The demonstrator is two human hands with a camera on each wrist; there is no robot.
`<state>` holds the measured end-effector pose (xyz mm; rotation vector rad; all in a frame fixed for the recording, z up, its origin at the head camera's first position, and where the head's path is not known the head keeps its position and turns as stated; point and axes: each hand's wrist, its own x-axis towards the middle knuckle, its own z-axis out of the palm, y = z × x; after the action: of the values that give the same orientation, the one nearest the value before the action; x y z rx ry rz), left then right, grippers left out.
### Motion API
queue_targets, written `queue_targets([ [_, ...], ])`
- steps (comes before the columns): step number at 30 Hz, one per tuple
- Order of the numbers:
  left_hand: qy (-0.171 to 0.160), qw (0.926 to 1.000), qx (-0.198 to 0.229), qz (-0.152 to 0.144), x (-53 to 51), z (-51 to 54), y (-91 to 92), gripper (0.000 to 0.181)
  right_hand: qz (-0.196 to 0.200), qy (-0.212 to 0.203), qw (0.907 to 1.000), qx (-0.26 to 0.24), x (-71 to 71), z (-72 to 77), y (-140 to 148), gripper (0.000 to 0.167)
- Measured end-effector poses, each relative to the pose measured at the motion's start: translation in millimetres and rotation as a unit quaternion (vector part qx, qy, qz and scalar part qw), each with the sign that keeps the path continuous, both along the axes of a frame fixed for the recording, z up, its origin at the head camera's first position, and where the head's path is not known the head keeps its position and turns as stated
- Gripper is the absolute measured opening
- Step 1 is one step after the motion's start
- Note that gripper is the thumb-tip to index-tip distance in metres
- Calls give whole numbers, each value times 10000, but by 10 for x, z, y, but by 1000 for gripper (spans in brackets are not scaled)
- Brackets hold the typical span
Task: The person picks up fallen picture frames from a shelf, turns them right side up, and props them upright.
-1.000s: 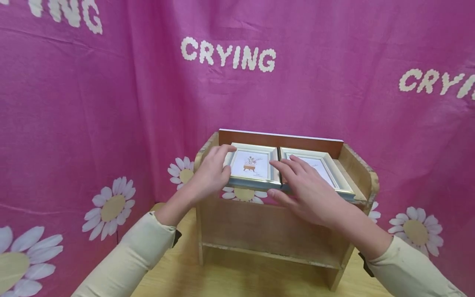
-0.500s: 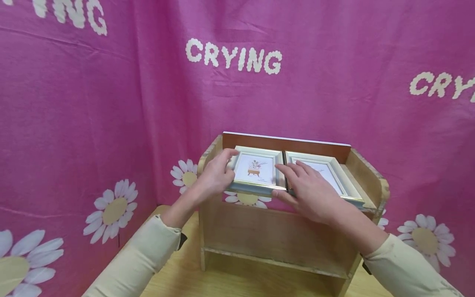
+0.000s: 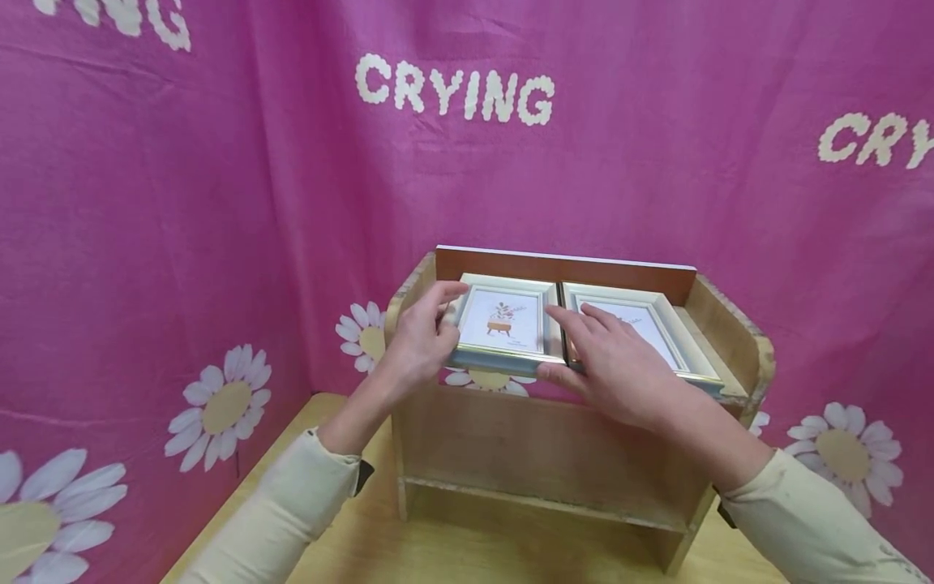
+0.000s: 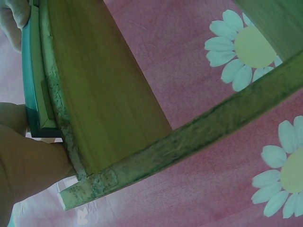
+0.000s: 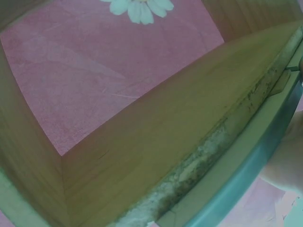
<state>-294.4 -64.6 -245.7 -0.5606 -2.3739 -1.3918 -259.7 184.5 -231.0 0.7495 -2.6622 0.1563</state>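
Note:
Two cream and gold picture frames lie side by side, face up, on top of a small wooden shelf unit. In the head view my left hand is at the left picture frame, index fingertip at its far left corner and thumb by the left side. My right hand reaches over the right picture frame and partly covers it. Its fingertips meet the left frame's right border, and the thumb is at that frame's front edge. The left wrist view shows the left frame's front edge jutting past the board.
A raised back board and rounded side panels bound the shelf top. Pink cloth with white lettering and daisies hangs behind and to the left. The unit stands on a pale wooden surface.
My right thumb has come in to the left frame's front edge. Both hands otherwise stay at the left frame, while the whole view shifts slightly.

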Motion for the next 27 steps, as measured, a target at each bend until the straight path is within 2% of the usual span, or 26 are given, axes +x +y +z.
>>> queue_targets([
  [6, 310, 9991, 272, -80, -14, -39, -9, 48, -68, -99, 9999, -5, -9, 29, -2, 81],
  [9, 655, 9973, 321, -107, -20, -87, -20, 47, -87, -175, 9998, -10, -9, 21, -2, 82],
  [16, 1631, 9858, 355, -161, -36, -190, -23, 47, -81, -251, 9996, -56, -3, 6, 9, 87],
  [27, 2340, 9713, 421, -64, -35, -310, -22, 46, 288, -402, 9982, -334, -9, 46, 0, 94],
])
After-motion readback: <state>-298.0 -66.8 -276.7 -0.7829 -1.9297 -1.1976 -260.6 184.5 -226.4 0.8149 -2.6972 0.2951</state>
